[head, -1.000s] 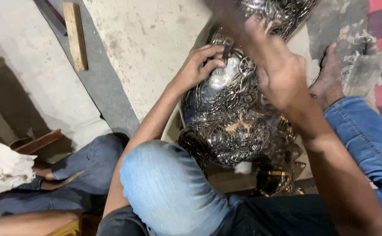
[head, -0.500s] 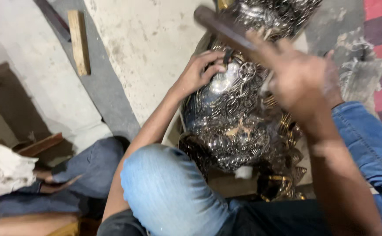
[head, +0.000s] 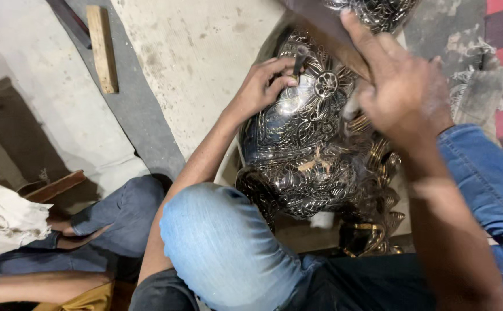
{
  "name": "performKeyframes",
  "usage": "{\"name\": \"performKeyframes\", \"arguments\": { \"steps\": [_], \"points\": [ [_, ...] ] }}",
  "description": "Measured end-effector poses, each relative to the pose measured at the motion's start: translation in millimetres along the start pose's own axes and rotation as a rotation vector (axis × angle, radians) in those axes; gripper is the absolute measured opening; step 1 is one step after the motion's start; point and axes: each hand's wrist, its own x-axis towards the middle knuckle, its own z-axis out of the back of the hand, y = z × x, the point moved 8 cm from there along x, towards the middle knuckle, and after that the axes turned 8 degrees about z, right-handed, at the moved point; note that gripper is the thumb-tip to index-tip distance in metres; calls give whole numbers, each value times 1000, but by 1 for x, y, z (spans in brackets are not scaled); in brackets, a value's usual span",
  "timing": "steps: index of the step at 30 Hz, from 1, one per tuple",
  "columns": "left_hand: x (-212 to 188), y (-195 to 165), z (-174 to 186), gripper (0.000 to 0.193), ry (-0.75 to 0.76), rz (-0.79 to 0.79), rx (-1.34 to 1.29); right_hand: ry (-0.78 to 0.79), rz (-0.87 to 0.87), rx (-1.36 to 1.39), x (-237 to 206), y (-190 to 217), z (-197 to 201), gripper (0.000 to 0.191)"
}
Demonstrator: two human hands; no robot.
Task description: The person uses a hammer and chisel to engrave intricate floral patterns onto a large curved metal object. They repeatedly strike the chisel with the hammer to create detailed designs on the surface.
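— Metal, dark and embossed all over: is that what both hands are on?
— Yes. An ornate metal vessel (head: pixel 309 150) lies between the person's denim knees, on the concrete floor (head: pixel 205 52).
— What about the left grip?
— The left hand (head: pixel 260 86) is clamped on a thin punch (head: pixel 299 59), its tip set against the vessel just beside a round flower boss.
— And the right?
— The right hand (head: pixel 404 86) is wrapped around a wooden hammer handle (head: pixel 320 29), raised above the vessel, to the right of the punch.
— Anything else nearby?
— A wooden block (head: pixel 103 49) lies well off to the left of the left hand, and another person's jeans-clad leg (head: pixel 119 216) is below it.
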Motion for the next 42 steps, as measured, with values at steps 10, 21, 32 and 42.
{"name": "performKeyframes", "arguments": {
  "steps": [10,21,32,42],
  "points": [
    [2,3,0,38,-29,-40,47,65,-62,172,-1,-5,-7,83],
    [-5,0,0,35,-3,215,-157,223,-203,30,-15,-27,-33,88],
    [-21,-11,1,40,10,97,-107,395,-428,291,-48,-58,-101,40],
    [-15,0,-2,32,34,173,-88,341,-309,317,-12,-42,-59,37]
  ]
}}
